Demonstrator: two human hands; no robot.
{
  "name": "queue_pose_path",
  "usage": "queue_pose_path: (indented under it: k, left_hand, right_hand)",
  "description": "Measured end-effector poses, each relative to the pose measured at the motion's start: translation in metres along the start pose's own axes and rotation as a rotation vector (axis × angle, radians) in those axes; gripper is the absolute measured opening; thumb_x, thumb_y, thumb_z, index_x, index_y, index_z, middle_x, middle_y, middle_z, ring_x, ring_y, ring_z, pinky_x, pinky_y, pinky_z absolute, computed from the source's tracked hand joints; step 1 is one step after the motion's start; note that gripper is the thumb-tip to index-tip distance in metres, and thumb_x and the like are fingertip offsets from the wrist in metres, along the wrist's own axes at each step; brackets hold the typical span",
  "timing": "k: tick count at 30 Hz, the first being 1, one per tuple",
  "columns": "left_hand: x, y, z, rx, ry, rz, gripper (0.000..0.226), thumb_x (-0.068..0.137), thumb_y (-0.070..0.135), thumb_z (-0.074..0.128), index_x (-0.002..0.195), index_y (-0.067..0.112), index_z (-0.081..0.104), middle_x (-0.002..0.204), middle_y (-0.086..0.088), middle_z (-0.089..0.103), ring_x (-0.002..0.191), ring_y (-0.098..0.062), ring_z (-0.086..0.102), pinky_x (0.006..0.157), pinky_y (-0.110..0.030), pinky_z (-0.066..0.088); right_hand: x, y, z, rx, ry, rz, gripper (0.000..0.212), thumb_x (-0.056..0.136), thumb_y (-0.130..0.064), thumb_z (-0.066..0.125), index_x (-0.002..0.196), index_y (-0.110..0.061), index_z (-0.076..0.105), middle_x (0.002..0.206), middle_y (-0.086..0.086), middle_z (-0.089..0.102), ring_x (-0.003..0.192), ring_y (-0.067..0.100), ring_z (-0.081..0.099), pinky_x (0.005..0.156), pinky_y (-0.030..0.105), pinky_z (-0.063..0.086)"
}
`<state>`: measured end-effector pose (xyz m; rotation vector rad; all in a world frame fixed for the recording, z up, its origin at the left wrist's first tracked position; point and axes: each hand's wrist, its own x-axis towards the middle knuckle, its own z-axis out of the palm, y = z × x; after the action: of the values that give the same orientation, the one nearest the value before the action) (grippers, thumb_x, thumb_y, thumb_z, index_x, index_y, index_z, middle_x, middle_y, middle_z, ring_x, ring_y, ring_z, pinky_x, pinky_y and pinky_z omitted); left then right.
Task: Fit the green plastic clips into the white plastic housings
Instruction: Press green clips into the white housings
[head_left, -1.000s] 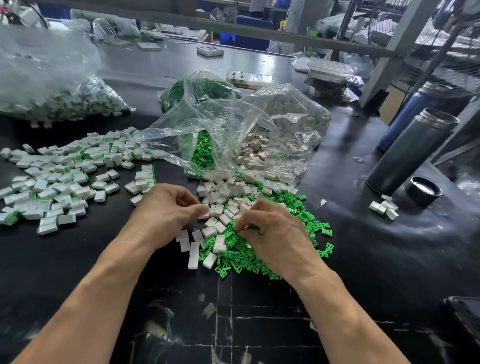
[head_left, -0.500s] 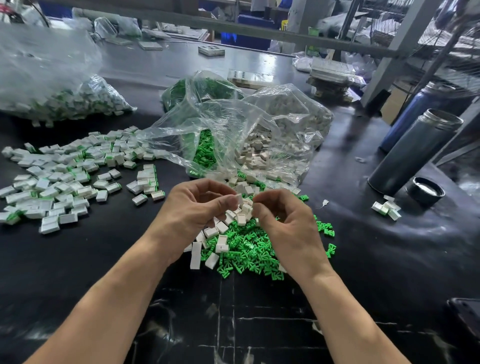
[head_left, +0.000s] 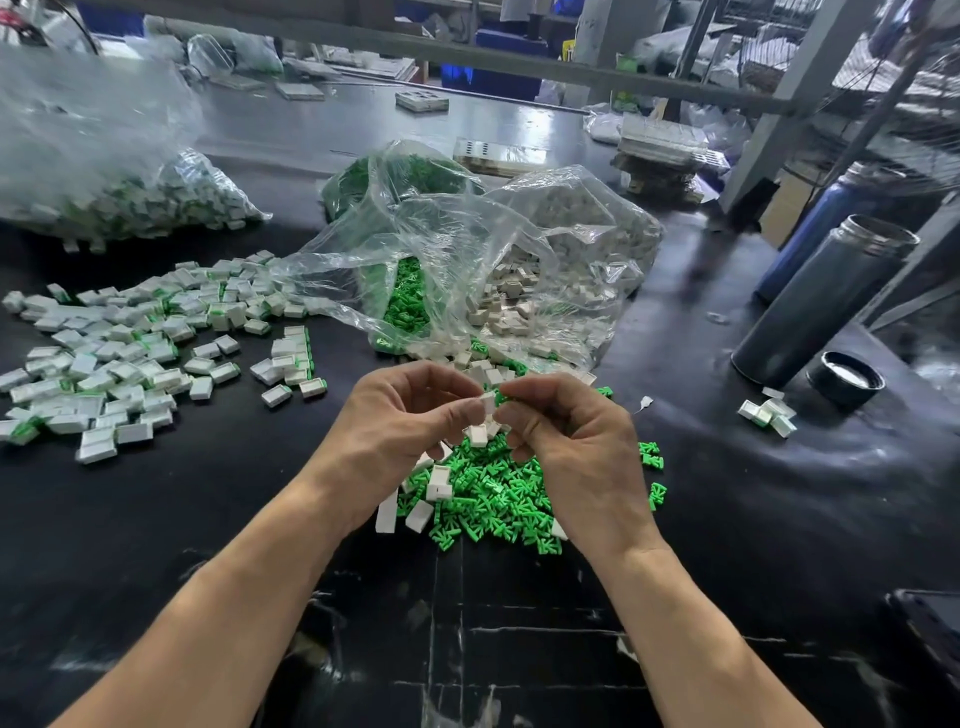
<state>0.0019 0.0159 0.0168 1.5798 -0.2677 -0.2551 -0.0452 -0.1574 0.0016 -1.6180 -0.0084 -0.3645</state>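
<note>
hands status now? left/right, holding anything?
Left hand: pinches a small white plastic housing at its fingertips.
Right hand: fingers curled, pinching at a green plastic clip against the housing.

Both forearms bare to the frame edge, left hand (head_left: 410, 421) and right hand (head_left: 566, 436) ungloved.
</note>
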Motion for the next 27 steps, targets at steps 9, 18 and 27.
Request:
queue_pose_path:
  k: [9,18,27]
  left_hand:
    - [-0.001,-0.001,0.002,0.03,-0.031,0.001,0.02,0.082,0.016,0.082,0.099,0.007,0.075,0.083,-0.011,0.073,0.07,-0.016,0.065,0.066,-0.029,0.056]
    - [-0.003,-0.002,0.01,0.033,-0.02,0.062,0.017,0.084,0.014,0.08,0.097,0.005,0.073,0.08,-0.005,0.073,0.068,-0.01,0.065,0.064,-0.022,0.055]
    - [-0.006,-0.002,0.014,0.057,0.036,0.094,0.009,0.084,0.012,0.08,0.093,0.011,0.077,0.083,-0.003,0.078,0.066,-0.007,0.069,0.062,-0.017,0.054]
  right_hand:
    - [0.001,0.0,-0.003,-0.058,-0.032,-0.015,0.033,0.09,-0.002,0.075,0.09,-0.035,0.082,0.078,-0.003,0.075,0.067,0.009,0.063,0.063,0.022,0.054]
    - [0.004,-0.004,-0.007,0.09,-0.001,0.135,0.011,0.09,-0.005,0.075,0.089,-0.016,0.078,0.074,0.006,0.074,0.064,0.015,0.067,0.06,0.027,0.06]
    - [-0.001,0.0,-0.002,-0.09,-0.008,0.031,0.023,0.095,-0.006,0.071,0.084,-0.026,0.075,0.075,0.006,0.072,0.063,0.011,0.064,0.058,0.025,0.057]
